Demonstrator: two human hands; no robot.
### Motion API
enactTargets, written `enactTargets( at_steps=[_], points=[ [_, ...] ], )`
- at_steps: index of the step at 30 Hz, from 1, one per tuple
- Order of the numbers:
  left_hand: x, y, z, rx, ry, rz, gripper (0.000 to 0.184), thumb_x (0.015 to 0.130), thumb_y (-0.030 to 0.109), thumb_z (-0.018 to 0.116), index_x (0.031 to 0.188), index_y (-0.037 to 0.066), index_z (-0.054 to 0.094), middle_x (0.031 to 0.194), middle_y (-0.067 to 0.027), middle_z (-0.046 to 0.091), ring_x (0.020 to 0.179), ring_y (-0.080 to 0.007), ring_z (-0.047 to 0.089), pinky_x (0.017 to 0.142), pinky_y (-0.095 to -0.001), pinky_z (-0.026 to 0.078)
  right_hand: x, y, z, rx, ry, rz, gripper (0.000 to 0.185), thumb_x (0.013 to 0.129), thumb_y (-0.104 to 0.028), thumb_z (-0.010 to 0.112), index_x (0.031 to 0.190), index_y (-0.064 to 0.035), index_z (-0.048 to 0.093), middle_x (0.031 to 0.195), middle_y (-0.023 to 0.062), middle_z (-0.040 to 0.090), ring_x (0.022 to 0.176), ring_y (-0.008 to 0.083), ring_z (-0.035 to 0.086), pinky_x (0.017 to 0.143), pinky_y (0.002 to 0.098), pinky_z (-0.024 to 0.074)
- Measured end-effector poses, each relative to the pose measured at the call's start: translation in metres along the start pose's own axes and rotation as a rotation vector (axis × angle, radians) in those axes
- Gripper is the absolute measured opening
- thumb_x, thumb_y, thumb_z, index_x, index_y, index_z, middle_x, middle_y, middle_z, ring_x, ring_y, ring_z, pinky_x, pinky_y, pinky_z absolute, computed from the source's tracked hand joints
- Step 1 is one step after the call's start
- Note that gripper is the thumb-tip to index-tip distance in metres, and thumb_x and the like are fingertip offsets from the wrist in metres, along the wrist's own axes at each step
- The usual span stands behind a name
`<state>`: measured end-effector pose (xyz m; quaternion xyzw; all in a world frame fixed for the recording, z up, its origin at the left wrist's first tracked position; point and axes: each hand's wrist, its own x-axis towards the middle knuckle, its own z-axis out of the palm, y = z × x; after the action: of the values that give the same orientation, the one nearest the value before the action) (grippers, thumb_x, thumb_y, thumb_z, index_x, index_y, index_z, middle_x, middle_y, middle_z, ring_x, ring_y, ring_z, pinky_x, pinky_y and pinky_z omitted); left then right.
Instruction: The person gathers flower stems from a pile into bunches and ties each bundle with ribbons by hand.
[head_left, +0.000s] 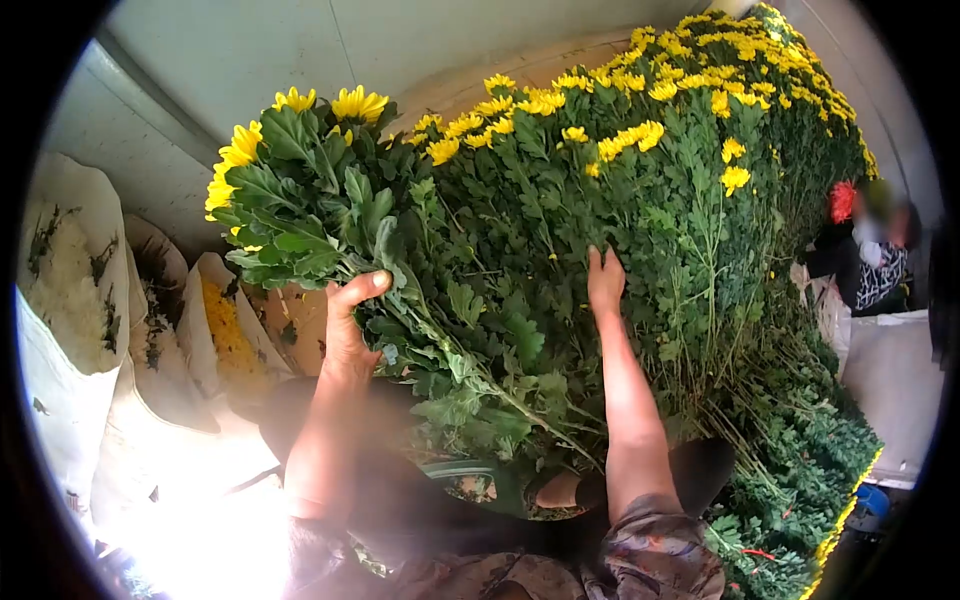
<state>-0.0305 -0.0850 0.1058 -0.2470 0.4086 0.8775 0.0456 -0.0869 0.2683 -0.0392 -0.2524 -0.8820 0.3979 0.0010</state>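
My left hand (350,322) is closed around the stems of a bunch of yellow chrysanthemums (290,180), thumb on top. The bunch tilts up to the left, and its long stems slant down to the right across my lap. My right hand (606,282) reaches to the leafy side of a big heap of yellow chrysanthemums (690,190). Its fingers point forward and touch the leaves, with the tips partly hidden; nothing shows in its grasp. The heap's flower heads face the back wall, and its cut stems (735,415) fan toward the lower right.
Several white sacks (235,330) stand open at the left, one with yellow matter inside. A pale wall (250,50) rises behind. Another person (875,250) is at the far right, near a white sheet (890,385). More chrysanthemums (790,500) lie at the lower right.
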Motion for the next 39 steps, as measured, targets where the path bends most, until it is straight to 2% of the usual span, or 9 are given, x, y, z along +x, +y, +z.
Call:
enactTargets(
  at_steps=[1,4,13,16,20,22,24,35,39],
  points=[
    [-0.007,0.001,0.013,0.028,0.094,0.033,0.055,0.065,0.021,0.07,0.114,0.001,0.057,0.095,-0.0108,0.064,0.083,-0.0247,0.062,0.075,-0.0385,0.055,-0.011,-0.009,-0.004,0.065,0.034,-0.065,0.046,0.096,-0.028,0.053,0.132,0.001,0.048,0.122,0.0217,0.059,0.111,0.0322,0.059,0.092,0.0395,0.0459],
    [0.002,0.002,-0.004,-0.019,-0.043,-0.028,0.078,0.062,0.012,0.071,0.132,0.004,0.036,0.105,-0.0148,0.058,0.09,-0.0274,0.062,0.076,-0.0448,0.057,-0.042,0.001,-0.002,0.11,0.13,-0.268,0.038,0.097,-0.021,0.052,0.126,0.003,0.054,0.119,0.0204,0.061,0.108,0.0308,0.06,0.089,0.0352,0.0468],
    [-0.007,0.005,-0.006,-0.094,-0.084,0.031,0.072,0.064,0.007,0.07,0.129,0.002,0.04,0.103,-0.0139,0.06,0.088,-0.0266,0.064,0.073,-0.0425,0.058,-0.096,-0.025,0.0,0.164,0.134,-0.488,0.029,0.093,-0.005,0.057,0.121,0.0012,0.057,0.105,0.0123,0.065,0.09,0.0181,0.062,0.079,0.0323,0.0491],
    [-0.01,0.005,-0.004,-0.093,-0.027,0.007,0.077,0.063,0.007,0.071,0.131,0.002,0.035,0.104,-0.0149,0.058,0.089,-0.027,0.063,0.073,-0.0434,0.058,-0.088,-0.032,-0.003,0.188,0.109,-0.377,0.036,0.093,-0.01,0.056,0.127,-0.0001,0.053,0.105,0.0164,0.06,0.096,0.03,0.057,0.086,0.0393,0.0437],
    [-0.007,0.002,-0.008,-0.105,0.015,0.002,0.078,0.063,0.008,0.072,0.13,0.003,0.033,0.102,-0.0151,0.056,0.087,-0.0269,0.061,0.075,-0.0449,0.056,-0.04,-0.051,-0.006,-0.534,0.455,-0.579,0.058,0.088,-0.014,0.063,0.139,-0.007,0.038,0.119,0.0189,0.052,0.111,0.0335,0.048,0.094,0.0423,0.0385],
    [-0.008,0.002,-0.01,-0.088,-0.035,0.014,0.079,0.062,0.009,0.073,0.13,0.003,0.033,0.102,-0.0144,0.056,0.087,-0.0264,0.061,0.077,-0.0446,0.056,-0.014,-0.027,0.025,-0.521,0.21,-0.783,0.065,0.086,-0.019,0.066,0.141,-0.0084,0.033,0.121,0.0207,0.053,0.11,0.0345,0.05,0.091,0.0462,0.0407],
    [-0.011,0.004,-0.005,-0.08,-0.025,0.016,0.079,0.062,0.01,0.073,0.13,0.003,0.033,0.101,-0.014,0.056,0.087,-0.0263,0.061,0.077,-0.0442,0.056,-0.006,-0.009,0.075,-0.333,-0.339,-0.284,0.068,0.082,-0.022,0.07,0.139,-0.0087,0.036,0.123,0.0199,0.054,0.11,0.0356,0.053,0.091,0.0515,0.0423],
    [-0.007,0.006,-0.002,-0.086,-0.062,0.016,0.066,0.063,0.009,0.072,0.123,0.002,0.046,0.101,-0.0132,0.061,0.086,-0.0254,0.064,0.073,-0.0423,0.058,-0.012,-0.007,0.118,-0.451,-0.114,-0.469,0.055,0.08,-0.027,0.071,0.129,-0.013,0.049,0.118,0.0137,0.058,0.117,0.0389,0.047,0.091,0.0563,0.0426],
    [-0.01,0.003,-0.005,-0.088,-0.006,0.008,0.07,0.063,0.011,0.074,0.124,0.004,0.04,0.104,-0.0141,0.057,0.091,-0.0276,0.061,0.077,-0.0447,0.057,-0.024,-0.042,0.119,-0.542,-0.346,-0.424,0.042,0.083,-0.022,0.068,0.12,-0.0072,0.057,0.118,0.0139,0.06,0.116,0.034,0.05,0.09,0.0536,0.0444]
  ],
)
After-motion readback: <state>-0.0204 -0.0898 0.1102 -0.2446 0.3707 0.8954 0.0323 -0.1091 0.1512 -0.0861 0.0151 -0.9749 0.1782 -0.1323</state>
